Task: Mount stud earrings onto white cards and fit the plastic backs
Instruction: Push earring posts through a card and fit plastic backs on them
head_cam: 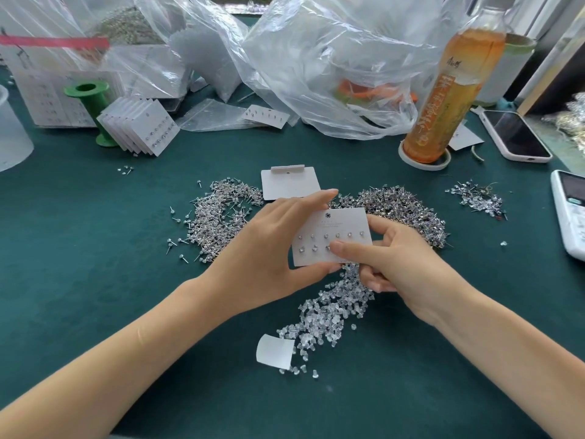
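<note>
left hand (269, 248) holds the card (332, 239) by its edge above the backs (329, 312), face up, so right hand (389, 264) can pinch a stud into the second row.

Centre: card (335, 229) held between left hand (269, 248) and right hand (395, 261)
Left and right of card: stud heaps (218, 217)
Before card: plastic backs (329, 315)
Behind: bags (332, 64), bottle (443, 93)

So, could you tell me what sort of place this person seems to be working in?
Probably a small jewellery-packing workbench: loose stud earrings heaped on green felt, a pile of clear plastic backs, and a stack of finished cards leaning nearby.
</note>
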Available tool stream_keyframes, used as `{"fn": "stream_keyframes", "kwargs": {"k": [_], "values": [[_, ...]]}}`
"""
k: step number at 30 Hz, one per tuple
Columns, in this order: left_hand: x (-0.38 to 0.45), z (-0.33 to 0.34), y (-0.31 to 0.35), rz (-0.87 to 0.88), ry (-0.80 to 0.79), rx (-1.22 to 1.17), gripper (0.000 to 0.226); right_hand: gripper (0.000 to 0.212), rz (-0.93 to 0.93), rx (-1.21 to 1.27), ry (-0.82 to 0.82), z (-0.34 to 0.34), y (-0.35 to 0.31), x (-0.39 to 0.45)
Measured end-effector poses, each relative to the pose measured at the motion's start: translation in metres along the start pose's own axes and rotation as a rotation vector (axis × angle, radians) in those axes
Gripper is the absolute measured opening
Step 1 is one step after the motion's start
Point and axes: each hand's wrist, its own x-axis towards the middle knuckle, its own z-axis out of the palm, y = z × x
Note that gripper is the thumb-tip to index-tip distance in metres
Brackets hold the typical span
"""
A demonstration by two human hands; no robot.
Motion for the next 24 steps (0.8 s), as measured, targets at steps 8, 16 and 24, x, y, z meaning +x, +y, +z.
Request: {"fn": "stream_keyframes", "kwargs": {"k": [8, 16, 24], "values": [[0.002, -0.001, 0.003, 0.043, 0.015, 0.050, 0.072, 0.032, -0.073, 0.078, 0.050, 0.002, 0.005, -0.001], [0.007, 0.001, -0.007, -0.171, 0.066, -0.007, 0.048, 0.039, -0.313, 0.157, 0.158, -0.038, -0.007, 0.000], [0.010, 0.010, -0.008, -0.162, -0.229, -0.025, 0.009, 0.040, -0.363, 0.195, 0.199, -0.047, 0.008, -0.007]]}}
